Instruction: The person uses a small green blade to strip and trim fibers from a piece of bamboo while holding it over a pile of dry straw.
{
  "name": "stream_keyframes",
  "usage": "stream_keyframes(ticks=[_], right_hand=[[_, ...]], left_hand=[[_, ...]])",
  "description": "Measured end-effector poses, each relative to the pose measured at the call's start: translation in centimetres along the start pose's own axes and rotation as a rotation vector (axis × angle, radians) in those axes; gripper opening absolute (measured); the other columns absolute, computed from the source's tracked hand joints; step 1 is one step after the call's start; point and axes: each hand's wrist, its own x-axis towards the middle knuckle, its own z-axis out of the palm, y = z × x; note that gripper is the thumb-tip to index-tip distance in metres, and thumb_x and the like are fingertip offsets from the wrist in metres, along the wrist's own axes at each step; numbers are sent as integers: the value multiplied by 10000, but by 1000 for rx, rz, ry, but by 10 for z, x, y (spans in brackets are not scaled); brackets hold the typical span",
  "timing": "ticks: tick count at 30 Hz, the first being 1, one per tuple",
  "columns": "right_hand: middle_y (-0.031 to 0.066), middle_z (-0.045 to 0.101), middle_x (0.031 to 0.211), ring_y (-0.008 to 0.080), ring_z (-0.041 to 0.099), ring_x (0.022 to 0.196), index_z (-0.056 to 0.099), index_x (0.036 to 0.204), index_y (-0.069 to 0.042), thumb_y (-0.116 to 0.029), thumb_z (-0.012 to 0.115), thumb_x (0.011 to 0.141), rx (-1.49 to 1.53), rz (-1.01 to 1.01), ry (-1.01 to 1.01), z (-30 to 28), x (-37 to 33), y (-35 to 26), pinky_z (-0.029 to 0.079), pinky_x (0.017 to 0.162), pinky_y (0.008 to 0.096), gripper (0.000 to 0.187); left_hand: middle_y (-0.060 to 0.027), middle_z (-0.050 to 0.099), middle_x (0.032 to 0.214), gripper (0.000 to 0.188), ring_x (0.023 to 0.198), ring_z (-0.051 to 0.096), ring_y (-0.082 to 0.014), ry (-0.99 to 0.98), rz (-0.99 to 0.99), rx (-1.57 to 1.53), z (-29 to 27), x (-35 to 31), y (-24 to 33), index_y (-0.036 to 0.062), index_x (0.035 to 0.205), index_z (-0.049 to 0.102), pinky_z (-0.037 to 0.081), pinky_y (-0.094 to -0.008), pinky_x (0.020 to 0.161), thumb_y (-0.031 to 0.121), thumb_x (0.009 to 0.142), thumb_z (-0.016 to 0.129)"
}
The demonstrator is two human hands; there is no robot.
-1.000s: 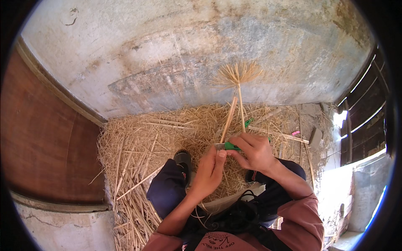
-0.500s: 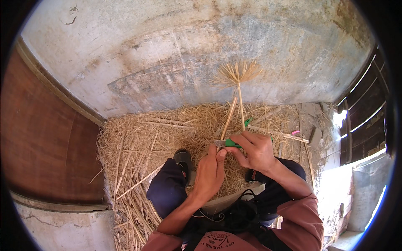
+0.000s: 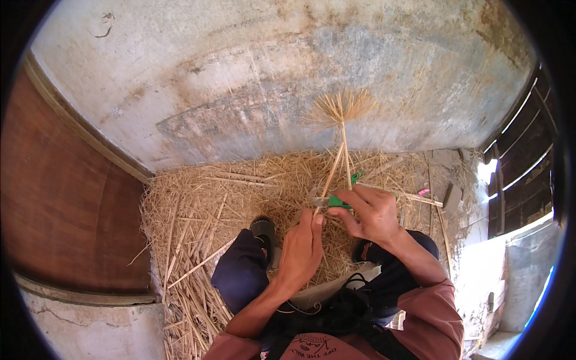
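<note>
My left hand (image 3: 302, 243) is closed around the lower end of a thin, pale bamboo-like stick (image 3: 333, 169), which slants up and away from me. In my right hand (image 3: 372, 211) is a green-handled utility knife (image 3: 339, 202). Its blade lies across the stick just above my left fingertips. Behind my right fingers rises another straight stick (image 3: 346, 155), topped by a splayed fan of thin split strands (image 3: 341, 108). Its lower end is hidden by the right hand, and I cannot tell whether it is held.
Straw-like shavings (image 3: 240, 171) and loose split sticks (image 3: 195, 288) cover the floor around my feet. A stained wall (image 3: 258, 78) stands ahead, a brown panel (image 3: 72, 198) at left, dark slats (image 3: 522, 162) at right. A small green object (image 3: 357, 177) and a pink scrap (image 3: 423, 192) lie beyond my right hand.
The knife and my right hand have shifted slightly right and away from my left fingertips. The held stick's upper end has swung right, against the splayed stick's stem in view.
</note>
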Motion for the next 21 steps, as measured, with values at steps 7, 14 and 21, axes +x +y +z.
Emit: stream_keyframes(ticks=[7, 14, 21], right_hand=[[31, 668, 789, 244, 661, 603, 779, 1043, -117, -290, 910, 868, -12, 30, 45, -4, 4, 6, 521, 539, 374, 279], [53, 670, 768, 261, 661, 589, 779, 1035, -107, -282, 901, 887, -12, 65, 71, -6, 8, 13, 508, 525, 387, 260], [75, 679, 765, 276, 656, 567, 794, 1068, -87, -256, 893, 906, -72, 111, 141, -14, 9, 33, 507, 523, 387, 254]], left_hand=[[-205, 524, 715, 322, 608, 540, -378, 11, 2, -3, 0, -3, -1, -5, 1106, 570, 423, -486, 629, 253, 1213, 410], [-198, 538, 716, 338, 631, 570, -393, 26, 26, -2, 1, -5, -5, 0, 1110, 584, 440, -490, 646, 274, 1214, 416], [-204, 526, 699, 314, 625, 576, -413, -49, -40, 28, -3, -6, 1, 8, 1110, 585, 433, -505, 636, 258, 1209, 422]])
